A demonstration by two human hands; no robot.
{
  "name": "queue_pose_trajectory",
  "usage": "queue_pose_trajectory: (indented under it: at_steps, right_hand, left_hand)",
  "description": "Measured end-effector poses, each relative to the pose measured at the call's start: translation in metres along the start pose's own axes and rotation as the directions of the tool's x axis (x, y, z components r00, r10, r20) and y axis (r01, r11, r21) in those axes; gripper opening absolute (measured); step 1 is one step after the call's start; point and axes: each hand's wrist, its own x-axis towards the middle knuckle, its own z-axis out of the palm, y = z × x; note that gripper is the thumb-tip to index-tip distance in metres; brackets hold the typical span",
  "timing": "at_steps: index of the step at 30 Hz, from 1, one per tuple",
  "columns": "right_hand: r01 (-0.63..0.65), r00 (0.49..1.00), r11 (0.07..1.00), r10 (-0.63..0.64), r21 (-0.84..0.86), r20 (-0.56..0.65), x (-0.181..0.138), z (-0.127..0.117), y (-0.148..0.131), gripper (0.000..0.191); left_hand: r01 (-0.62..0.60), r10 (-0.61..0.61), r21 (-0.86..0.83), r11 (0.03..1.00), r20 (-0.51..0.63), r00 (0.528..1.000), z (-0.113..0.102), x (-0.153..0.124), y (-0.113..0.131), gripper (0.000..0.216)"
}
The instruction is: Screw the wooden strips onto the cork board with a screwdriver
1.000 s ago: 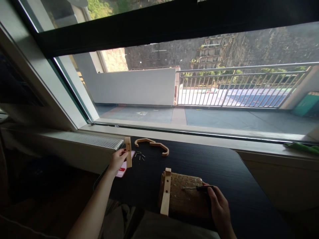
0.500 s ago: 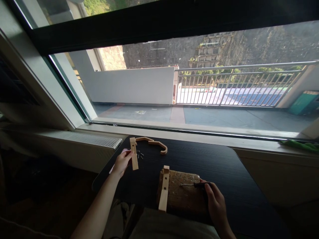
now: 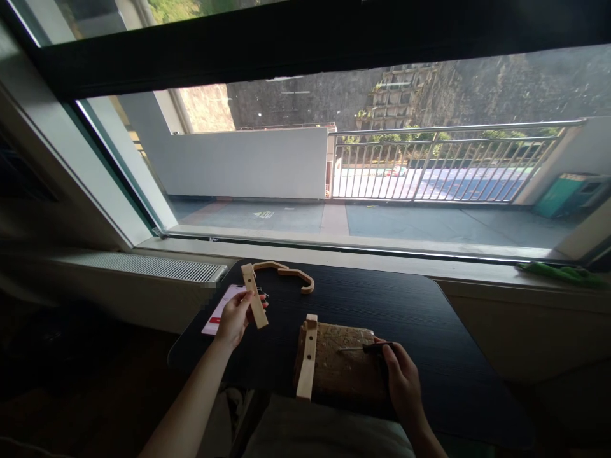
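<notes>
My left hand (image 3: pixel 235 317) is closed round a short wooden bar (image 3: pixel 254 296) with holes, holding it tilted above the black table (image 3: pixel 382 305). My right hand (image 3: pixel 400 375) grips a small screwdriver (image 3: pixel 365 348) with a dark handle, its tip lying over a brown woven panel (image 3: pixel 341 366). A second wooden bar (image 3: pixel 306 357) is fixed along the panel's left edge. The panel rests at the table's near edge, close to my lap.
A curved wooden piece (image 3: pixel 286 273) lies at the table's back left. A phone with a pink and white screen (image 3: pixel 222 308) sits by my left hand, with small dark screws (image 3: pixel 262 294) beside it. A radiator grille (image 3: pixel 157 267) runs under the window; green cloth (image 3: pixel 558 273) lies on the sill.
My left hand has brought the wooden bar from over the phone toward me and rightward, tilting it. My right hand has kept the screwdriver on the panel. The view has shifted a little.
</notes>
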Motion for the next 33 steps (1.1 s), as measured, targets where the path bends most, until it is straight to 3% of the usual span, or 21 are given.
queue_pose_trajectory:
  at_steps: [10,18,23,28,31,33]
  right_hand:
    - [0.023,1.0,1.0,-0.023,0.021,0.002,-0.003,0.001,-0.006,0.05]
    - [-0.014,0.999,0.997,0.018,0.073,-0.043,-0.001,0.001,-0.001,0.044]
    - [-0.107,0.99,0.946,0.129,0.304,-0.053,0.004,-0.001,0.003,0.038]
    - [-0.075,0.978,0.866,0.16,0.495,-0.133,0.011,-0.009,-0.018,0.028]
    - [0.019,0.981,0.881,0.075,0.472,-0.178,0.01,-0.012,-0.039,0.023]
    - [0.065,0.989,0.932,-0.012,0.357,-0.149,0.005,-0.012,-0.052,0.019]
  left_hand:
    - [0.066,-0.064,-0.029,0.997,0.052,0.997,0.019,-0.026,-0.004,0.018]
    - [0.016,-0.026,0.059,0.998,0.172,0.985,0.031,-0.047,0.002,0.05]
    - [-0.019,-0.042,0.206,0.978,0.284,0.958,0.032,-0.057,0.008,0.054]
    - [-0.036,-0.073,0.287,0.957,0.358,0.931,0.036,-0.067,0.005,0.05]
    - [-0.072,-0.056,0.309,0.948,0.387,0.92,0.042,-0.072,0.0,0.046]
    - [-0.103,-0.051,0.341,0.934,0.412,0.91,0.047,-0.076,-0.002,0.042]
